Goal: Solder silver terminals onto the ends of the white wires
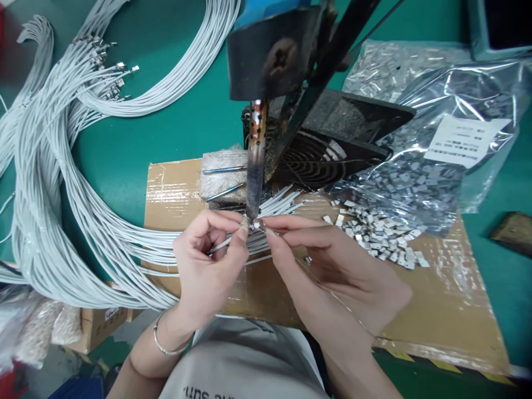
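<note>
My left hand [211,255] pinches the end of a white cable [221,245] between thumb and fingertips, right under the tip of a mounted soldering iron [255,166]. Close against it, my right hand [328,266] is closed on a thin solder wire [344,305], which trails back across the palm toward the wrist. A small metal connector [256,224] shows between the fingertips of both hands, beside the iron's tip; which fingers grip it is hard to tell. Several white cable ends [282,204] lie behind and beneath my fingers on a cardboard sheet [440,310].
Small metal pieces [386,233] are heaped on the right, in front of a clear labelled bag [432,166]. A black fan [320,158] stands behind the iron, next to a wrapped block [224,172]. Large bundles of white cable [41,194] cover the left side.
</note>
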Available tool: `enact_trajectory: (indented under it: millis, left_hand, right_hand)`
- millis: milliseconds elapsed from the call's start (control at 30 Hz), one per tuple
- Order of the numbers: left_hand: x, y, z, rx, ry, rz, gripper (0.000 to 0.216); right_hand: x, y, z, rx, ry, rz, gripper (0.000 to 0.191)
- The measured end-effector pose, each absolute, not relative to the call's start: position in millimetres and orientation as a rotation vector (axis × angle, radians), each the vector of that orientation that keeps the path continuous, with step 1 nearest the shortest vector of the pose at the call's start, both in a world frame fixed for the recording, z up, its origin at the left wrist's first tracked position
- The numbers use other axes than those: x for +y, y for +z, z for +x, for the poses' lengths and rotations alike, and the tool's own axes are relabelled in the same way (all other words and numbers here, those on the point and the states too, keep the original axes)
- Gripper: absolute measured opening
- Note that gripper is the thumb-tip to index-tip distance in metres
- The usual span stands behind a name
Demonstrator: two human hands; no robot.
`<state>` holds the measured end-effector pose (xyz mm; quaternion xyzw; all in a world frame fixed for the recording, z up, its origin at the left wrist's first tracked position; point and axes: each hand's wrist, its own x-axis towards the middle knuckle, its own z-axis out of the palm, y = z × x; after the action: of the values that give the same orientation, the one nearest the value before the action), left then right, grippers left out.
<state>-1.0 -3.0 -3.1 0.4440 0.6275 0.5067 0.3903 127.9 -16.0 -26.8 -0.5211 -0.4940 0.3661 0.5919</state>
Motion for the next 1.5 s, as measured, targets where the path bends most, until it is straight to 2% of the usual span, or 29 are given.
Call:
enact_trajectory:
  millis: [967,1500]
  left_hand:
    - [-3,-4,-2,1.573,1.29,1.151,0.016]
    - [-3,-4,-2,1.58,1.264,1.096,0.015]
  right_hand:
    - [-16,-33,131,-1.216,0.801,-1.195,0.025]
    - [-18,-39,131,-1.201,0.824,-1.187,0.017]
